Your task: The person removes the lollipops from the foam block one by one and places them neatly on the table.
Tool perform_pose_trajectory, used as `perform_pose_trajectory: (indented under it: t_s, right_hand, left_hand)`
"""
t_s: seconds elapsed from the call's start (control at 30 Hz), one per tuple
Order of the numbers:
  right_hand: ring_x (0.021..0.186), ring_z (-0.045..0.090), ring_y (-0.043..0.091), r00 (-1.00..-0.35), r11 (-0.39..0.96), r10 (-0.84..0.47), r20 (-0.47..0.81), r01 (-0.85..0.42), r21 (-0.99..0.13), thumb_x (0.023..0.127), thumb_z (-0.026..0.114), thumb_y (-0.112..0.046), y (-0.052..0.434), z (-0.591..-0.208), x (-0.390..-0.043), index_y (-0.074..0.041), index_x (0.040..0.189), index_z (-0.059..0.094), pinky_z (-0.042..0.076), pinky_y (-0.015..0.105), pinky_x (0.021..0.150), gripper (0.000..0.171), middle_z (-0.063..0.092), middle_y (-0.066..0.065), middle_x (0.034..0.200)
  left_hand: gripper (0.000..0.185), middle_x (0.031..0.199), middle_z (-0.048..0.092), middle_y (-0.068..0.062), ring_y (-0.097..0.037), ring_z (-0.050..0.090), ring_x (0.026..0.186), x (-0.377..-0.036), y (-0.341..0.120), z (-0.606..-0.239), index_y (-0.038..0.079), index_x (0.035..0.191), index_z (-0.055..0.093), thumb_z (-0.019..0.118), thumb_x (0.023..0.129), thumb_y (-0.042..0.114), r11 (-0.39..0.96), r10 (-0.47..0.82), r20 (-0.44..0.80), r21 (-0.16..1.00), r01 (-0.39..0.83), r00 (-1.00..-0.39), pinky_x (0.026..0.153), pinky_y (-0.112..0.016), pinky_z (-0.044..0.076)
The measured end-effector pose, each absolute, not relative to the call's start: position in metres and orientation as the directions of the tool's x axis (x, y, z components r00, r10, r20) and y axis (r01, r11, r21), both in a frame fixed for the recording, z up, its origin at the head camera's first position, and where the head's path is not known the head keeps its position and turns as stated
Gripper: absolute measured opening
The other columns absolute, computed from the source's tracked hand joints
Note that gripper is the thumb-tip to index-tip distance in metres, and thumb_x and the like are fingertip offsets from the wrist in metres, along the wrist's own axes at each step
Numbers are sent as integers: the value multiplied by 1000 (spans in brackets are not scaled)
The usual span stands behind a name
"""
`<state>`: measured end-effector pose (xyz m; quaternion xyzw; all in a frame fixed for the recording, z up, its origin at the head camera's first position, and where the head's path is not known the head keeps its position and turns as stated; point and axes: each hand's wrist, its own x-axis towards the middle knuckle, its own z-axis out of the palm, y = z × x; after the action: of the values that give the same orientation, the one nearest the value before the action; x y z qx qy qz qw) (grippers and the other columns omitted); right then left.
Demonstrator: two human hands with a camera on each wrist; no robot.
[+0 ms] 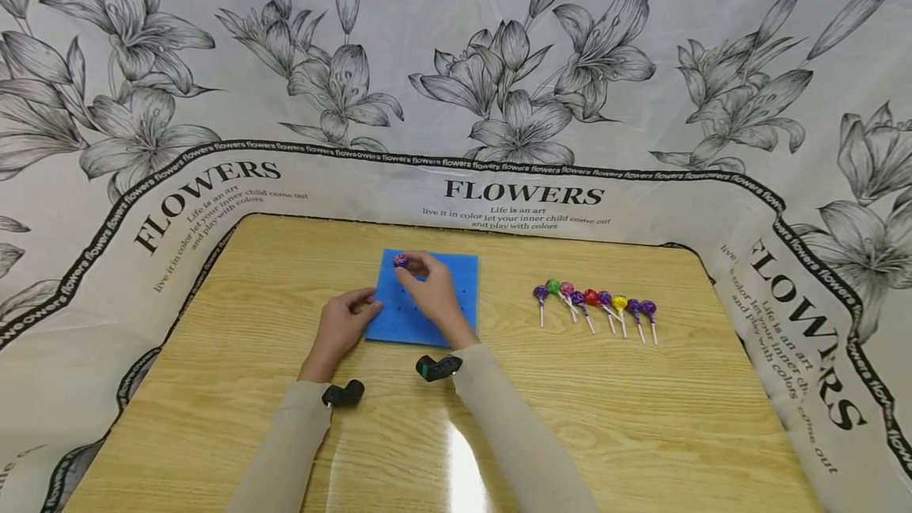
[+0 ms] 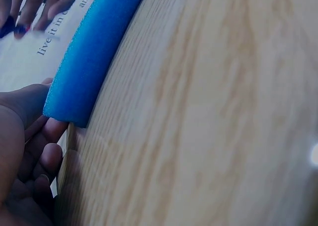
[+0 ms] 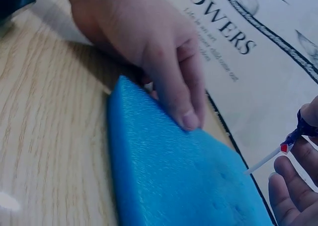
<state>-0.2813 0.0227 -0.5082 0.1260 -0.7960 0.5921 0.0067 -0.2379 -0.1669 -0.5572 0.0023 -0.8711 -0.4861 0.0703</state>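
A blue foam block (image 1: pixel 399 328) with small holes in its top lies on the table. My left hand (image 1: pixel 344 321) grips its left edge, thumb on top and fingers against the side, as the left wrist view also shows. Over the far left part of the block, my right hand (image 1: pixel 435 291) pinches a lollipop (image 1: pixel 400 260) by its purple-wrapped head. In the right wrist view the white lollipop stick (image 3: pixel 263 160) slants down, its tip close over the foam surface near the holes.
To the right on the wooden table (image 1: pixel 641 410) lies a row of several lollipops, among them a yellow lollipop (image 1: pixel 620 303), a red lollipop (image 1: pixel 590 297) and a green lollipop (image 1: pixel 552 286). A flower-printed cloth (image 1: pixel 523 141) stands around the table's back and sides.
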Motion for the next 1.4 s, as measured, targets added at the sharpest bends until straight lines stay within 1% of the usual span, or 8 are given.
perform_pose_trajectory:
  t_s: [0.17,0.37,0.6,0.87,0.93,1.17,1.3,1.4]
  right_hand:
    - [110,68,28,-976,185,-106,192,-209,-960,99,71,-19,53,-506,-278,-7,130,68,56,40,92,34,72,15,117]
    - [110,65,24,-983,189,-15,180,-180,-965,99,71,-19,108,-505,-275,-7,131,67,55,32,92,35,69,15,118]
    - [103,64,13,-974,339,104,200,-154,-928,99,71,-24,194,-504,-272,-6,130,68,51,19,83,36,70,15,117]
    - [96,56,-7,-954,511,240,181,-35,-859,101,65,-35,293,-489,-253,-7,138,63,46,10,80,47,66,15,123]
    - [95,54,-9,-945,529,274,178,-6,-848,101,65,-36,313,-484,-248,-6,139,63,46,9,78,48,66,10,121]
    - [91,53,-13,-912,542,388,134,108,-834,101,65,-38,372,-486,-237,-6,141,61,44,6,77,52,56,-26,102]
    - [93,50,-13,-898,534,434,70,194,-823,100,62,-46,396,-490,-232,-9,145,58,42,9,80,58,53,-27,103]
    - [94,47,-10,-885,528,465,3,274,-804,100,59,-52,410,-494,-226,-10,149,54,42,11,78,64,52,-23,108]
  left_hand:
    - [39,108,74,-10,-15,61,82,-237,-166,-559,5,129,72,75,97,26,528,-58,109,847,63,-992,75,-28,48]
    - [40,110,74,-9,-16,62,86,-236,-167,-561,7,132,71,74,98,27,519,-58,96,853,52,-994,77,-30,49]
    - [40,111,74,-8,-16,62,86,-237,-167,-562,8,131,71,74,97,29,507,-58,87,861,46,-995,78,-30,49]
    - [40,110,73,-9,-17,61,85,-236,-169,-562,7,132,70,74,97,27,503,-54,89,863,50,-995,77,-31,49]
    - [41,110,73,-9,-17,61,85,-236,-169,-562,6,131,70,74,97,27,504,-53,97,862,57,-994,77,-31,49]
    - [40,109,74,-9,-17,61,84,-237,-170,-562,7,131,71,74,97,27,513,-56,97,857,55,-994,76,-30,48]
    - [40,109,74,-10,-17,61,84,-236,-170,-562,6,132,70,74,97,27,514,-53,102,856,60,-993,76,-31,48]
    - [40,110,74,-10,-17,62,86,-235,-169,-561,6,132,70,73,98,27,510,-46,98,858,61,-994,77,-33,49]
